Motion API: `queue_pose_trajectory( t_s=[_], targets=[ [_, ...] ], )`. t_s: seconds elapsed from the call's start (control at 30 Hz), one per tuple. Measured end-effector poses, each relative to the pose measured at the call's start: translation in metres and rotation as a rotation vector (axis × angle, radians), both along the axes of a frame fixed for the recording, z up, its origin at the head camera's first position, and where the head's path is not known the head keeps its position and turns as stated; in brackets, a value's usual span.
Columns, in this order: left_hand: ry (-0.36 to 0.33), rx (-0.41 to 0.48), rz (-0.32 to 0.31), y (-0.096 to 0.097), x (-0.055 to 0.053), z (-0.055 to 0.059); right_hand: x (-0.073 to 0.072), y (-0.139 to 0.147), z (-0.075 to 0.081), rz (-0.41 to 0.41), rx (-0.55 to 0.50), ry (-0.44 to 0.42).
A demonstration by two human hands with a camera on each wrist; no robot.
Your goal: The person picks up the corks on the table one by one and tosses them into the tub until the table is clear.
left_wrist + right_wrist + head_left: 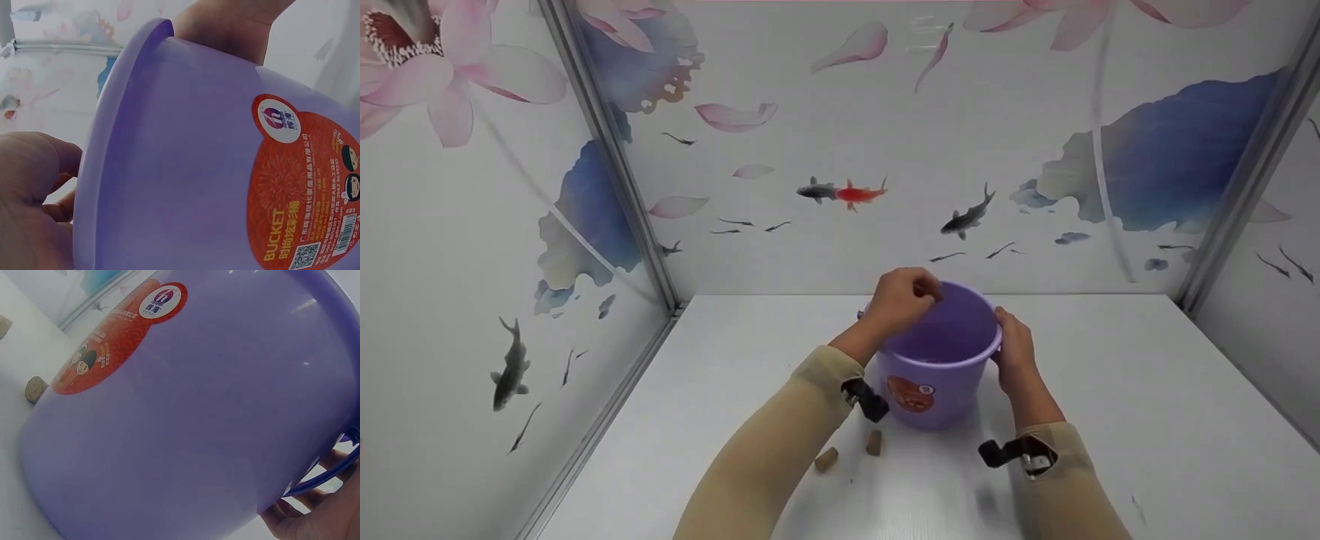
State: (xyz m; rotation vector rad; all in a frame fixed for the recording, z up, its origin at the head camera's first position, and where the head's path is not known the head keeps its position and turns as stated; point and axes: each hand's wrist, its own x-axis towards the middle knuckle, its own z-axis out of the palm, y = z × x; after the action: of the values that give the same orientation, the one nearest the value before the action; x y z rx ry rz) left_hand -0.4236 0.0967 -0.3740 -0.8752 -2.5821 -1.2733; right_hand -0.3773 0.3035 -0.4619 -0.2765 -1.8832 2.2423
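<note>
A purple plastic bucket [956, 390] stands upright on the white table, its red label [287, 185] facing me. On its right side my right hand [1017, 349] grips it at the rim, fingers by the handle [326, 479]. Over the left part of the opening is my left hand [901, 300], with bent fingers reaching past the rim. I cannot tell whether those fingertips pinch anything. Two small brown cork-like pieces, one cork [826, 460] lying tilted and another cork [874, 442] nearer the bucket, are on the table in front of it. The bucket's bottom inside is mostly hidden.
White panels painted with lotus flowers and fish enclose the table [720, 375] at the back, left and right. Metal posts [615, 161] join the panels at the corners. A black wrist camera [864, 397] sits on the left sleeve, close to the bucket's side.
</note>
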Motion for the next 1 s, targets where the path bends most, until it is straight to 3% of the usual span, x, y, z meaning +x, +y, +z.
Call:
queue_pose_trajectory(
  t_s=[0.3, 0.5, 0.77, 1.0],
  targets=[
    [0.014, -0.028, 0.038, -0.004, -0.001, -0.001, 0.0, 0.002, 0.001, -0.003, 0.035, 0.001],
    [0.014, -0.022, 0.025, -0.012, 0.004, -0.001, -0.002, 0.001, -0.003, -0.008, 0.008, -0.022],
    [0.019, -0.006, 0.002, -0.02, 0.017, 0.012, -0.001, 0.0, 0.0, 0.001, -0.006, -0.033],
    [0.062, -0.001, -0.014, -0.036, 0.028, 0.02, -0.001, 0.001, -0.001, 0.007, 0.005, -0.025]
  ],
)
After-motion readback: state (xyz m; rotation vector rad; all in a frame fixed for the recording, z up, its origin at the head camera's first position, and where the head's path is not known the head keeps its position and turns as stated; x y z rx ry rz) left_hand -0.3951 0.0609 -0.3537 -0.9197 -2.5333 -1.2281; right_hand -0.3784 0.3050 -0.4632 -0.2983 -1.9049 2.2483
